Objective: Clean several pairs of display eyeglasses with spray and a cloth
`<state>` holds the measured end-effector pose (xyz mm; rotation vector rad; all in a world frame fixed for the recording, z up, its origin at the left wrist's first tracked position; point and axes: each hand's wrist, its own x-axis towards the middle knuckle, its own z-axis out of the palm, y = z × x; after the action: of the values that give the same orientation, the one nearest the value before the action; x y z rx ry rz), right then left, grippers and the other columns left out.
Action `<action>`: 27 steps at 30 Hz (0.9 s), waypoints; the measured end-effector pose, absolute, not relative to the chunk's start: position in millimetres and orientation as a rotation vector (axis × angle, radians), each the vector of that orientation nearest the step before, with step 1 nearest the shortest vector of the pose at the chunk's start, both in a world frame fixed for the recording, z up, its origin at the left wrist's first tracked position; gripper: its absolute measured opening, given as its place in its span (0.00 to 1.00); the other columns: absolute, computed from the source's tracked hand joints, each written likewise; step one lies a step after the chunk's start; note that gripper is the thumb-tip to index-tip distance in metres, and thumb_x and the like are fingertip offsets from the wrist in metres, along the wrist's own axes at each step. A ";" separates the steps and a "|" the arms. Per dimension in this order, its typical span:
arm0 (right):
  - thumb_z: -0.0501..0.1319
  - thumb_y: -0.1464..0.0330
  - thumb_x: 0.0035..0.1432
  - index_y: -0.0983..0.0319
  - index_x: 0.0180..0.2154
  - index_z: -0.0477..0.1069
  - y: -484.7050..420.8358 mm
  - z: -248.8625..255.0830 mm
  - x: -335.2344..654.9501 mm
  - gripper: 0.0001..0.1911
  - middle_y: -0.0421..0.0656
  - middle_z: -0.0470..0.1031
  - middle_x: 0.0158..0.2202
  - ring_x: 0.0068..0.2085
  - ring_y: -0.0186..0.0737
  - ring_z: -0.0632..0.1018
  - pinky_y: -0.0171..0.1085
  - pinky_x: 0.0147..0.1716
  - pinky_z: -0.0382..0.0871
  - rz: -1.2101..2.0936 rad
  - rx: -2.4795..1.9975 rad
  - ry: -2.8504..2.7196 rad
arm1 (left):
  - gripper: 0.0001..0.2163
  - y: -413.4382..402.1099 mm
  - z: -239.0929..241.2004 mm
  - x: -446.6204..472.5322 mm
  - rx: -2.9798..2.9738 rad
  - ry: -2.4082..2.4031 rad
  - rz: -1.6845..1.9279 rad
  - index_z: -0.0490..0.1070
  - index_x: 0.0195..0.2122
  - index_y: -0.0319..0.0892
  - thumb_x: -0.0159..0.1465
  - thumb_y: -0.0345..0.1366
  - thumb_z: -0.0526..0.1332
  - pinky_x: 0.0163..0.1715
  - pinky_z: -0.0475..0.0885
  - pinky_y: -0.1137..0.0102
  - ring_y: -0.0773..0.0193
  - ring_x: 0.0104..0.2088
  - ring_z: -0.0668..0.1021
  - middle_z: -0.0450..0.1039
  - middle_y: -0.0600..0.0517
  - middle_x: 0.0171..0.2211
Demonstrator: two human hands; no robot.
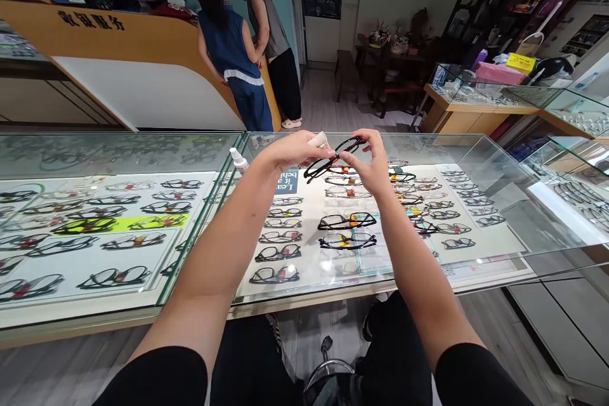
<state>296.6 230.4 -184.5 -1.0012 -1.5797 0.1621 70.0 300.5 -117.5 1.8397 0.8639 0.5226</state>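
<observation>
A pair of black-framed eyeglasses (311,172) is held up over the glass counter, tilted, between both hands. My left hand (297,149) is closed at the near part of the frame, with a small whitish folded piece, perhaps cloth (320,139), between its fingers. My right hand (373,162) grips the other side of the glasses with thumb and fingers. A white bottle with a pointed cap (239,161) stands to the left of my left hand. Below the hands are two dark pairs of glasses, an upper pair (328,222) and a lower pair (329,242), with coloured tags.
The glass display counter (304,295) holds rows of tagged eyeglasses. Another glass case (109,168) adjoins at left. Two people (238,32) stand by the cashier counter (143,32); another person sits behind it. More display cases (490,108) line the right.
</observation>
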 end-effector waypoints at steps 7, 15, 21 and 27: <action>0.66 0.37 0.67 0.56 0.48 0.74 234.0 -184.6 305.0 0.29 0.48 0.78 0.51 0.51 0.48 0.78 0.45 0.48 0.71 0.135 -0.974 -1.480 | 0.21 293.1 -110.2 72.8 1.887 0.890 0.508 0.84 0.30 0.45 0.55 0.59 0.80 0.23 0.60 0.65 0.65 0.20 0.65 0.65 0.52 0.19; 0.59 0.35 0.71 0.53 0.22 0.45 247.3 -189.2 331.6 0.41 0.33 0.45 0.20 0.24 0.33 0.49 0.40 0.24 0.50 0.207 -0.937 -1.019 | 0.07 258.5 -129.2 103.8 2.290 0.973 0.247 0.88 0.34 0.48 0.60 0.44 0.74 0.26 0.60 0.65 0.59 0.27 0.77 0.83 0.50 0.30; 0.61 0.38 0.72 0.54 0.21 0.40 241.0 -185.6 316.4 0.43 0.32 0.40 0.19 0.24 0.31 0.45 0.41 0.25 0.45 0.239 -0.897 -1.068 | 0.06 224.0 -144.0 131.1 2.583 1.106 -0.084 0.88 0.38 0.47 0.66 0.40 0.70 0.31 0.60 0.64 0.54 0.37 0.82 0.87 0.49 0.37; 0.63 0.41 0.73 0.55 0.21 0.40 240.3 -184.1 315.6 0.43 0.32 0.40 0.20 0.24 0.30 0.44 0.40 0.25 0.46 0.280 -0.886 -1.052 | 0.09 224.3 -152.8 136.7 2.626 1.162 -0.222 0.88 0.44 0.47 0.66 0.42 0.72 0.37 0.65 0.66 0.50 0.45 0.85 0.88 0.46 0.41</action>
<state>315.6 240.3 -184.1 -0.8855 -1.0516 0.2796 136.7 224.3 -152.8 2.6262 1.1619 -0.2222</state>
